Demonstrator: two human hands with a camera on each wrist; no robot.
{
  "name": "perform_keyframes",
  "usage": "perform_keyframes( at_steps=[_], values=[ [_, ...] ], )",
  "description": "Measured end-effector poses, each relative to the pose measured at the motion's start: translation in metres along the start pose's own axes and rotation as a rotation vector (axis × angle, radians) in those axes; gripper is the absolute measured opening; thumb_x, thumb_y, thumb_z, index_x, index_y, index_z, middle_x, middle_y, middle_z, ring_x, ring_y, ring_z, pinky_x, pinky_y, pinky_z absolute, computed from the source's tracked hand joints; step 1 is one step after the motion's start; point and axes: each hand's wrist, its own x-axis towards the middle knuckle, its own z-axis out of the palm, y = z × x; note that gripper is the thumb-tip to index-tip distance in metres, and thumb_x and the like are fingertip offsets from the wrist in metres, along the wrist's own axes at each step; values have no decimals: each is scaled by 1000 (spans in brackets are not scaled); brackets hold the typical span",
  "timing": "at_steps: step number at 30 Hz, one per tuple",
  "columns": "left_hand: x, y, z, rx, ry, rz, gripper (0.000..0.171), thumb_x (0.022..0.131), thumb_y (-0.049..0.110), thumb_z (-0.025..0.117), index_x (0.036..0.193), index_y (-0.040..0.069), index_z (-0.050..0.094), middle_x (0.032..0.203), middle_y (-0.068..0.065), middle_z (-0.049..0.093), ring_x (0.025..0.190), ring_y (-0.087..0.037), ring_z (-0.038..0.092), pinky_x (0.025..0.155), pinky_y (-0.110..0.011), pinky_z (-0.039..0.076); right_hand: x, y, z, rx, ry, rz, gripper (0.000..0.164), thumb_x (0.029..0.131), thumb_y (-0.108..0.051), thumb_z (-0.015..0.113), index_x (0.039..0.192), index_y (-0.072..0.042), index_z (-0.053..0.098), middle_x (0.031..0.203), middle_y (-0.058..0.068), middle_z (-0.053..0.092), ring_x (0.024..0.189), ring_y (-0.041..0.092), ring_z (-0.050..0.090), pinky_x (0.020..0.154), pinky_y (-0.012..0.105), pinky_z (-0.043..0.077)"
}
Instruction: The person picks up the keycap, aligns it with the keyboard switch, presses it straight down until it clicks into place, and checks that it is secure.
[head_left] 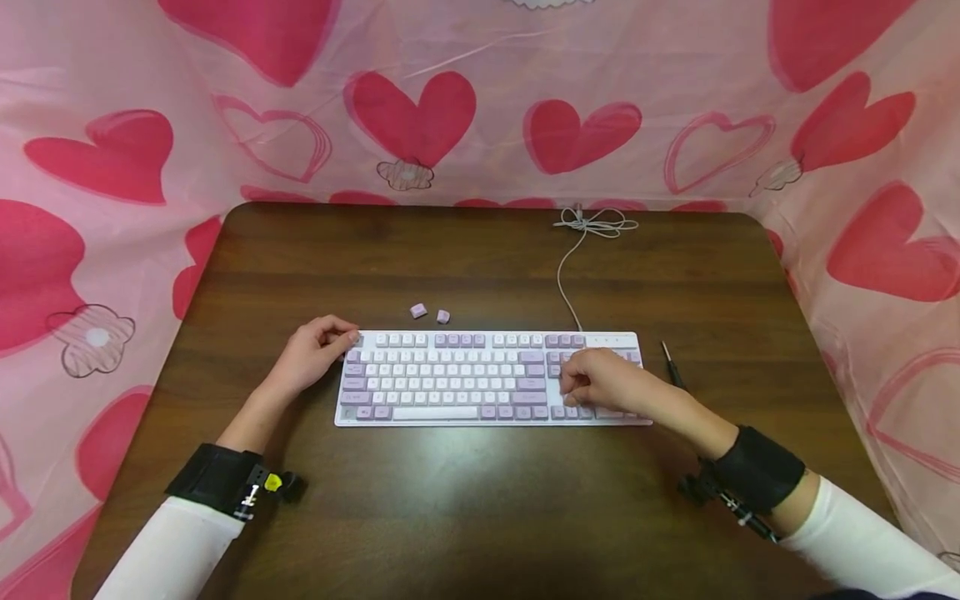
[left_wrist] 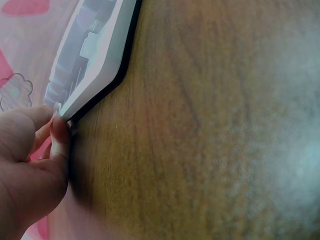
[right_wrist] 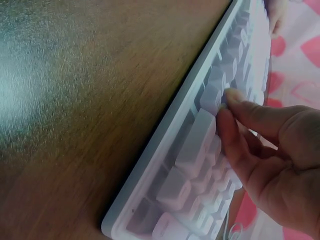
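A white and lavender keyboard [head_left: 435,412] lies across the table. My left hand [head_left: 318,350] grips its far left corner; the left wrist view shows the thumb on top and a finger against the side. Over the arrow keys at the right part is my right hand [head_left: 603,379], its thumb and index fingertips together. In the right wrist view, those fingertips [right_wrist: 231,96] pinch a small keycap, mostly hidden, just above the key rows. Two loose lavender keycaps, one [head_left: 418,311] left of the other [head_left: 443,317], rest behind the keyboard.
A thin screwdriver [head_left: 672,364] with a dark handle lies to the right of the keyboard, partly behind the right wrist. The keyboard's white cable [head_left: 570,287] runs back to a tied bundle near the table's far edge. Heart-patterned cloth [head_left: 480,175] surrounds the table [head_left: 420,517].
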Motion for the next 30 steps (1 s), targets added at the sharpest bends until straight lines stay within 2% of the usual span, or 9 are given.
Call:
perform_keyframes(
  at_steps=[5,9,16,20,25,30],
  values=[
    [-3,1,-4,4,-1,0,33,98,29,57,114,2,65,90,-14,63,76,-23,54,62,-28,44,0,-10,1,-87,42,-23,17,78,-6,76,68,-12,64,70,-3,56,67,9,47,63,29,44],
    [-4,4,-5,0,3,-7,31,98,27,58,114,2,65,90,-14,63,76,-23,54,62,-28,45,-1,-17,0,-132,38,-5,17,79,-5,75,68,-12,64,69,-3,56,66,10,47,63,30,44],
    [-3,7,-4,0,-10,-1,31,97,28,58,114,3,66,91,-14,65,77,-24,55,64,-31,45,-1,-19,-5,-159,28,-32,21,80,-5,74,65,-13,60,63,-6,52,61,7,44,59,26,41],
    [-3,8,-6,1,-15,-8,29,97,28,58,114,5,66,91,-13,64,78,-24,53,65,-32,42,4,-20,-11,-191,51,-49,16,83,-10,72,70,-14,64,67,-6,55,64,8,45,62,28,43],
    [-4,12,-8,21,-25,9,29,97,26,58,114,3,66,93,-14,63,80,-24,51,67,-32,42,19,-27,-20,-173,102,-67,3,85,-14,72,83,-12,71,78,-2,66,69,10,53,66,31,50],
    [-7,14,-10,33,-43,23,26,99,19,55,116,3,65,95,-16,60,80,-24,52,66,-33,43,49,-40,-29,-196,110,-134,6,87,-15,69,84,-10,72,80,1,67,70,12,54,65,32,51]
  ],
)
